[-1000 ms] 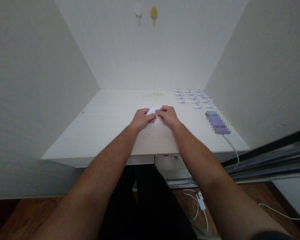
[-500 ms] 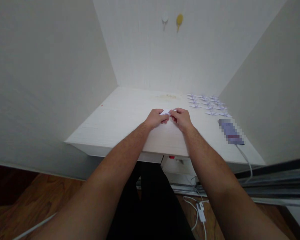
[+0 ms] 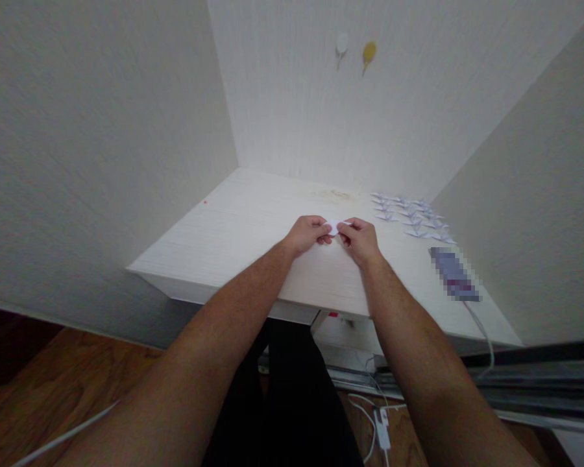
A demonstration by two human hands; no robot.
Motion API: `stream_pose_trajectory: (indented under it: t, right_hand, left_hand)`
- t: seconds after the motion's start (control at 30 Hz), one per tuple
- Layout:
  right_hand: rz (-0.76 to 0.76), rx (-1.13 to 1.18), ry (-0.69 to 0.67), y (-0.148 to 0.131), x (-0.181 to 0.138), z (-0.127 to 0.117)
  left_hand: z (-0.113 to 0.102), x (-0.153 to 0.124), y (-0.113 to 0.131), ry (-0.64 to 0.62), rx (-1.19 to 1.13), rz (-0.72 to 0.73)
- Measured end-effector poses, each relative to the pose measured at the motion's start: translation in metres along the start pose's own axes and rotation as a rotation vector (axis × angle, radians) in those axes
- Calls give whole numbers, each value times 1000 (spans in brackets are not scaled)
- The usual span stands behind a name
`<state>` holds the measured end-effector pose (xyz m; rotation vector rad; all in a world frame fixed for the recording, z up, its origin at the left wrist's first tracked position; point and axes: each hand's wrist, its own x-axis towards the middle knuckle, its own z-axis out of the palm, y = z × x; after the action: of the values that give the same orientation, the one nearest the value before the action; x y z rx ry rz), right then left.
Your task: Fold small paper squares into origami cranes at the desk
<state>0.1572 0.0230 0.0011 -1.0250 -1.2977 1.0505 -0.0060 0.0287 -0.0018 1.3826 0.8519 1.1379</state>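
Bridging a narrow gap, the paper (image 3: 334,227) is pinched at one end by the left hand (image 3: 307,235) and at the other by the right hand (image 3: 363,240). I see it over the desk (image 3: 224,227), cranes (image 3: 411,213) beyond the right hand.

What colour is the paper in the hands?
The paper looks white, seen in the head view.

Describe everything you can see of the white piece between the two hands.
The white piece is small and looks like paper, probably folded, though its creases are too small to tell. The left hand and right hand pinch it from either side, partly covering it. It is over the white table; whether it touches that is unclear.
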Motion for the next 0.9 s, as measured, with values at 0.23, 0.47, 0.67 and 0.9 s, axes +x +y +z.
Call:
stream_pose_trajectory:
  t: [0.23, 0.47, 0.67, 0.9]
  right_hand:
    - [-41, 46, -20, -3, 0, 0]
    - [-31, 81, -54, -7, -3, 0]
    - [-46, 70, -47, -6, -1, -1]
    - [-20, 118, -7, -9, -1, -2]
  left_hand:
    - [-1, 0, -2, -13, -78, 1]
    - [-2, -4, 6, -49, -182, -109]
    - [-4, -7, 12, -36, -248, -145]
    - [-3, -4, 7, 118, -185, -27]
